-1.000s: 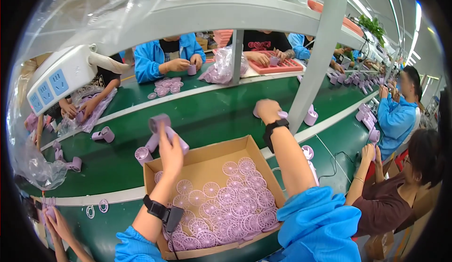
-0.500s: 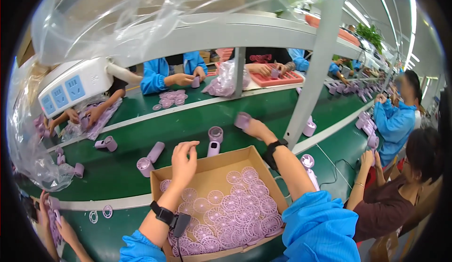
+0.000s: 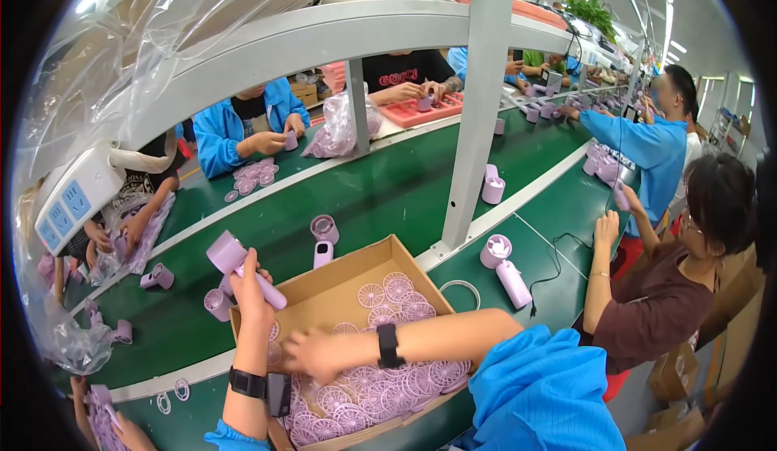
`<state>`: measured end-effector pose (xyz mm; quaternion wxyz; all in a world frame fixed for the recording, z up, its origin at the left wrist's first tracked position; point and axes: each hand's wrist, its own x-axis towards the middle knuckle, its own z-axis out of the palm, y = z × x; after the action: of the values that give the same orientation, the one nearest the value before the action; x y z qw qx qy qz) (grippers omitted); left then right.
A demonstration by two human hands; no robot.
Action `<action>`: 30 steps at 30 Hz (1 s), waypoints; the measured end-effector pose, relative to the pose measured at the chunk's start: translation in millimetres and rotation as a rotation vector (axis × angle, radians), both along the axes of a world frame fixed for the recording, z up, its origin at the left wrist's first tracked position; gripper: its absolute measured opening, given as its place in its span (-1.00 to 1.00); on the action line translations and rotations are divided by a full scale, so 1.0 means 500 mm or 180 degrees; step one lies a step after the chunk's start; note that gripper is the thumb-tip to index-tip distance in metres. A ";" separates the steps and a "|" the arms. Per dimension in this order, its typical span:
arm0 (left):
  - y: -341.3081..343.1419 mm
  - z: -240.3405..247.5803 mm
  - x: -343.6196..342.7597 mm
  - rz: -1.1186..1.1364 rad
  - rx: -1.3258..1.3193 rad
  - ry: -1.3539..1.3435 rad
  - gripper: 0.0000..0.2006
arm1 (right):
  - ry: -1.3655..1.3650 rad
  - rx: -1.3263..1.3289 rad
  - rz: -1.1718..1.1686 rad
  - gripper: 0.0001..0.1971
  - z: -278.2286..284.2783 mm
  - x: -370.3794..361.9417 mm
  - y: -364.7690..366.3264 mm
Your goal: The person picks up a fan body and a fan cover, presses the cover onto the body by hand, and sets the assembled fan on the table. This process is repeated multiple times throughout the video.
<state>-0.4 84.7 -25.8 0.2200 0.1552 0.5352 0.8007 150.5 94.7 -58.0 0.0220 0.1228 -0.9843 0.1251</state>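
Note:
My left hand is closed round the handle of a lavender handheld fan, held tilted above the far left corner of a cardboard box. Inside the box lie many lavender round fan grilles, loosely piled. Over their left part reaches my right hand, its fingers blurred, so whether it grips a grille cannot be made out. Beyond the left hand another fan lies on the green belt, partly hidden. A fan with a dark panel lies just past the box's far edge.
A grey metal post rises beyond the box. Right of it lie a fan, a white ring and a black cable. Two rings lie left. Co-workers handle parts across the belt and at right. Plastic sheeting hangs left.
My right hand, which held a fan over the belt, has come back into the box without it. My left hand, empty and open before, now holds a fan. The view has turned right.

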 end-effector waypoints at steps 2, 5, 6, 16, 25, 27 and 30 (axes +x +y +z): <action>0.005 0.003 0.012 0.0050 0.0054 -0.0037 -0.72 | 0.0446 -0.0075 0.0107 -0.71 -0.031 0.005 -0.027; -0.007 0.030 0.027 -0.0226 0.0312 -0.0468 -0.70 | 0.0520 -0.0151 0.0208 -0.73 -0.042 -0.016 -0.025; -0.008 0.034 0.028 -0.0238 0.0311 -0.0459 -0.70 | 0.0356 -0.0205 0.0249 -0.74 -0.041 -0.026 -0.024; -0.003 -0.007 -0.020 -0.0129 0.0569 -0.0017 -0.45 | 0.0681 -0.2884 0.0137 -0.72 0.116 -0.050 0.124; -0.017 0.060 0.090 -0.0380 0.0272 0.1088 -0.19 | 0.1157 -0.4777 -0.0899 -0.81 0.111 -0.055 0.228; -0.017 0.040 0.060 -0.0241 0.0264 0.1319 -0.12 | 0.1219 -0.4746 -0.0617 -0.81 0.119 -0.052 0.224; -0.006 0.050 0.086 -0.0028 0.0381 0.1230 -0.09 | 0.2143 -0.3191 -0.1089 -0.78 0.127 -0.023 0.214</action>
<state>42.5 81.5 -0.6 0.1070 0.3211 0.5183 0.7854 139.2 201.6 5.7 0.4054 -0.0291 -0.7508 0.5207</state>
